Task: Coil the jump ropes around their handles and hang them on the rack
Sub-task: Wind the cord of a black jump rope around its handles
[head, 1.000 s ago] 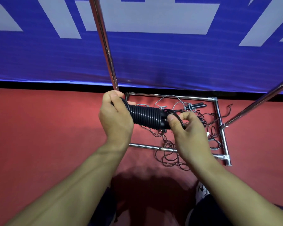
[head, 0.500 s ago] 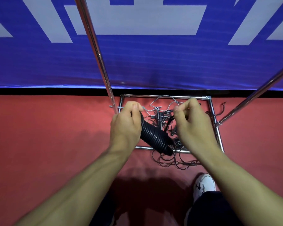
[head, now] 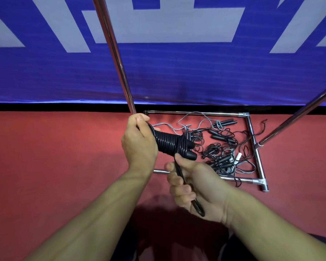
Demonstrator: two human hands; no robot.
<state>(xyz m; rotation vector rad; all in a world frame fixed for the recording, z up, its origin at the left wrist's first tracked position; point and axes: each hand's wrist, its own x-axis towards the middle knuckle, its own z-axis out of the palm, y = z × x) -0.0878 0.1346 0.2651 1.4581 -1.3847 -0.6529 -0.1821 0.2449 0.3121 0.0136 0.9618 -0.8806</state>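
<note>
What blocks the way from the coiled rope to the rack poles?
Nothing visible. The left hand holds the coiled rope beside the left pole, with open air between them. The right hand grips the loop. The hanging bar is out of view.

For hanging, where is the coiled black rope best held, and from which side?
Judging by its pose, grip the coiled black rope at its upper-left end, from the left, as the left hand does. The coils there are thick and even, and this leaves the handle tips and the loose loop in the right hand clear.
</note>
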